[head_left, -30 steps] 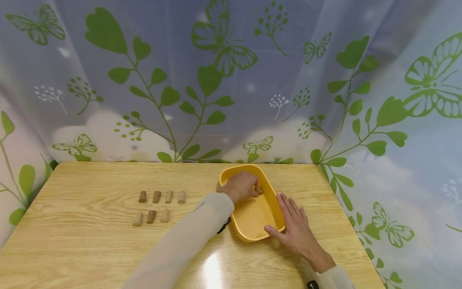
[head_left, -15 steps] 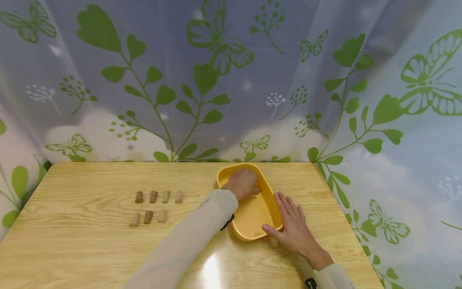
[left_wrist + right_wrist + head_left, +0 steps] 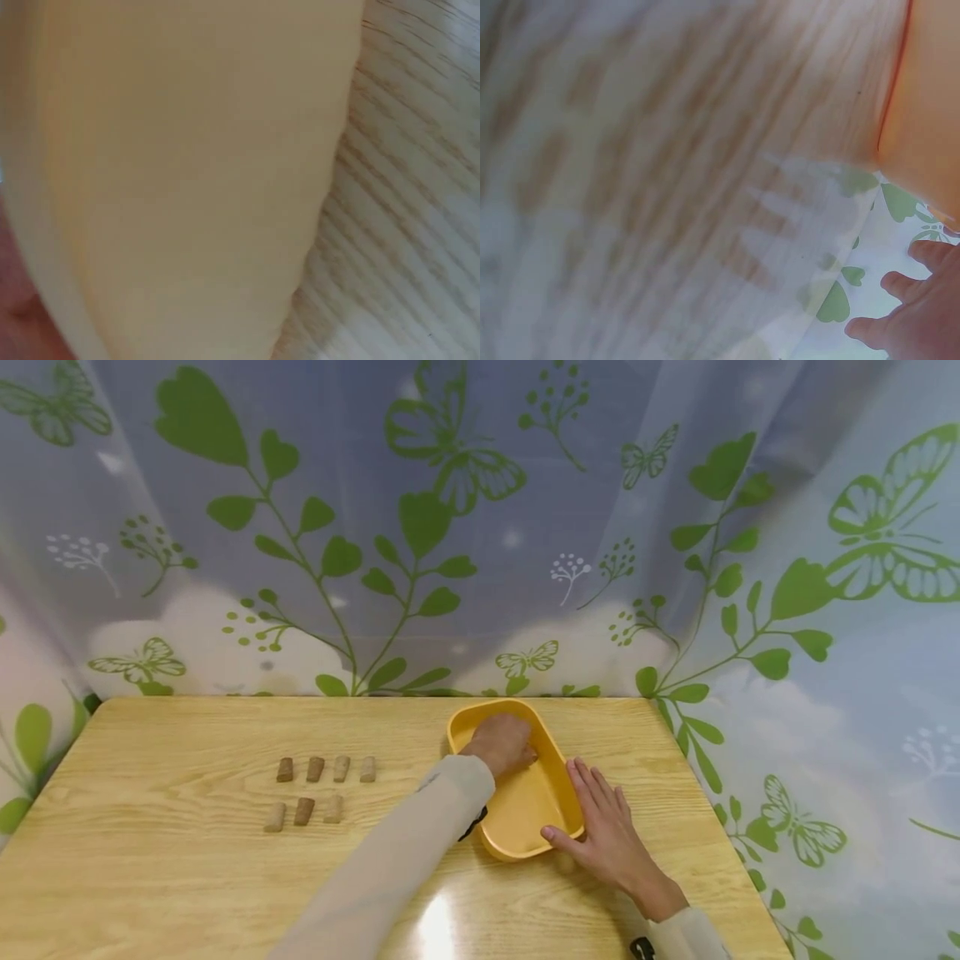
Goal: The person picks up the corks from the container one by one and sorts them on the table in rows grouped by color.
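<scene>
Deep in the yellow plastic bin (image 3: 528, 827), my left hand (image 3: 497, 743) reaches down with curled fingers. A small brown piece, seemingly a cork stopper, is at its fingertips, mostly hidden by the hand. My right hand (image 3: 609, 835) lies against the bin's near right corner, fingers spread along the outer wall and thumb at the rim. In the left wrist view the bin's wall (image 3: 202, 172) fills most of the picture. The right wrist view catches the straight fingers of my right hand (image 3: 922, 300) beside the bin's wall (image 3: 934, 97).
Several cork stoppers stand or lie left of the bin in two rows, a back row with a dark cork (image 3: 285, 769) and a front row with another dark cork (image 3: 303, 811). The wooden table (image 3: 187, 860) ends at a leaf-printed curtain (image 3: 300, 527).
A brown cork that showed by my left fingertips inside the bin is now mostly covered by the hand. My right hand keeps its place at the bin. The view has shifted slightly.
</scene>
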A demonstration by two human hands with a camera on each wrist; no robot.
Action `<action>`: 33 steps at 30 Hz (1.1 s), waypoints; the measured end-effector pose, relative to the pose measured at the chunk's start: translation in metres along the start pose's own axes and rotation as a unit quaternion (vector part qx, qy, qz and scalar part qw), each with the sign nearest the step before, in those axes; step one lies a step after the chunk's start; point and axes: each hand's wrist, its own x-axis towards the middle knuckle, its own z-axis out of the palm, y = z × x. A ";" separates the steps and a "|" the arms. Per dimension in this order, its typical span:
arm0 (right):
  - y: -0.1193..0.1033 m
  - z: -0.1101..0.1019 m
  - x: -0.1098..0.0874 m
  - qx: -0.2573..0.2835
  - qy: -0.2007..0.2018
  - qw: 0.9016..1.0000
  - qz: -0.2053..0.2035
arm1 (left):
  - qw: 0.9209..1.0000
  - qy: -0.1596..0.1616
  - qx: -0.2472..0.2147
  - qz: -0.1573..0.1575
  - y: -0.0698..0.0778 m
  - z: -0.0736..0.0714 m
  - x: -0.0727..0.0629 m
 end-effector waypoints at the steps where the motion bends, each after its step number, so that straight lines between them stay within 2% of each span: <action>1: 0.000 0.000 0.000 0.000 -0.001 1.000 0.000 | 1.000 0.002 -0.002 0.003 -0.001 0.001 0.000; 14: 0.002 0.001 0.000 0.004 0.006 1.000 -0.006 | 1.000 0.020 -0.017 0.010 -0.001 0.012 0.003; 22: 0.002 0.001 -0.001 0.006 0.010 1.000 -0.007 | 0.996 0.017 -0.092 0.010 -0.004 0.009 0.000; 33: 0.002 0.000 -0.001 0.004 0.002 1.000 -0.004 | 0.985 0.042 -0.155 0.060 -0.011 0.005 -0.016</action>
